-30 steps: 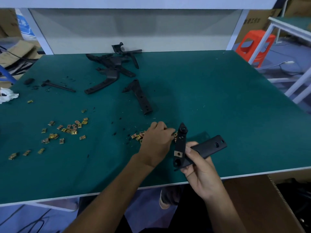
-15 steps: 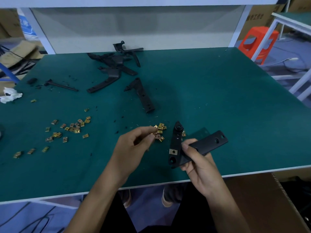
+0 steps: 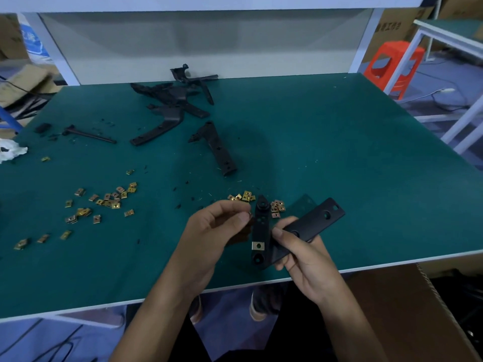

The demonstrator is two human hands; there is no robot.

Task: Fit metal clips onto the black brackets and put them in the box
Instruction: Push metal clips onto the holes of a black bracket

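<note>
At the far left edge of the green surface [image 3: 352,152] lies a crumpled white rag [image 3: 10,152], with a small black block [image 3: 43,128] and a thin black rod [image 3: 88,134] behind it. Nearer the front, loose clips [image 3: 107,202] are scattered flat in a wide patch. At the back, a pile of brackets [image 3: 172,97] lies criss-crossed. Just right of it a single bracket [image 3: 217,150] lies alone, its long axis running from the far side toward the near edge. A small heap of clips [image 3: 245,196] sits just beyond the hands. The left hand [image 3: 211,231] is curled, thumb and forefinger pinching a metal clip [image 3: 250,217] of which only a sliver shows, close beside the held bracket [image 3: 261,228]. That bracket is above the near edge of the surface, gripped at its bend by the right hand [image 3: 305,259]. One arm points away from the person and carries a fitted clip [image 3: 258,245] low down. The other arm slants up to the right. Below the surface's front right corner stands an open cardboard box [image 3: 392,309]. Behind the surface is a pale back panel [image 3: 203,40]. To the right are an orange stool [image 3: 392,64], a white-framed table [image 3: 444,30] and a cable [image 3: 444,100] on the floor.
</note>
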